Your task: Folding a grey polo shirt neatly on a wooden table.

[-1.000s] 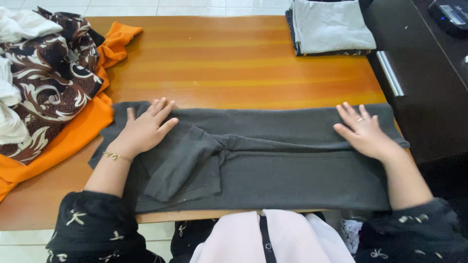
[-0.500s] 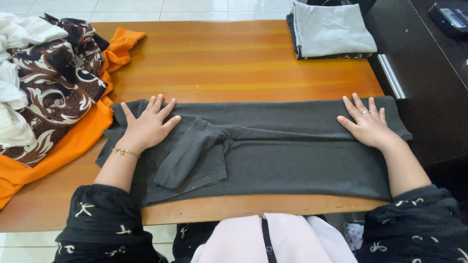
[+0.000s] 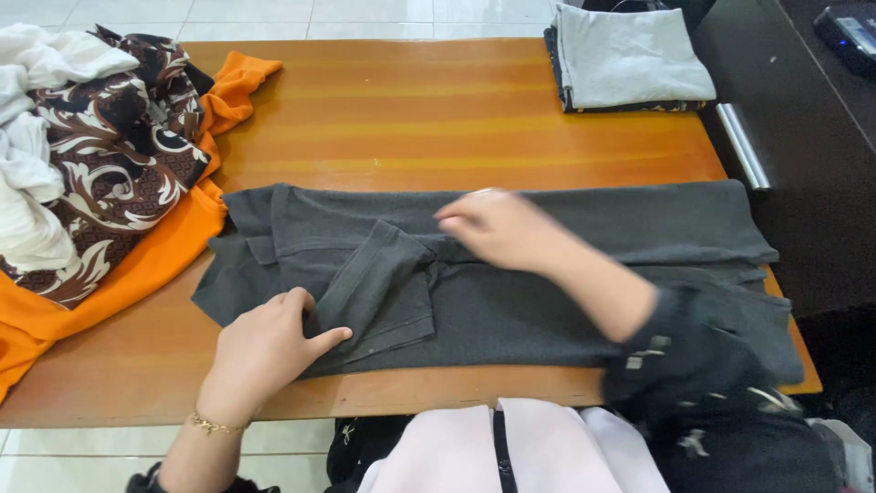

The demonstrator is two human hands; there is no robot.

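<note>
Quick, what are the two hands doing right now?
Left hand: resting on the near edge of the dark grey garment by the folded sleeve, grip unclear.
Right hand: blurred over the garment's middle; open or closed cannot be told.

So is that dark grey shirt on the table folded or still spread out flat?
Partly folded: the dark grey shirt lies as a long band, its sleeve turned in over the body.
</note>
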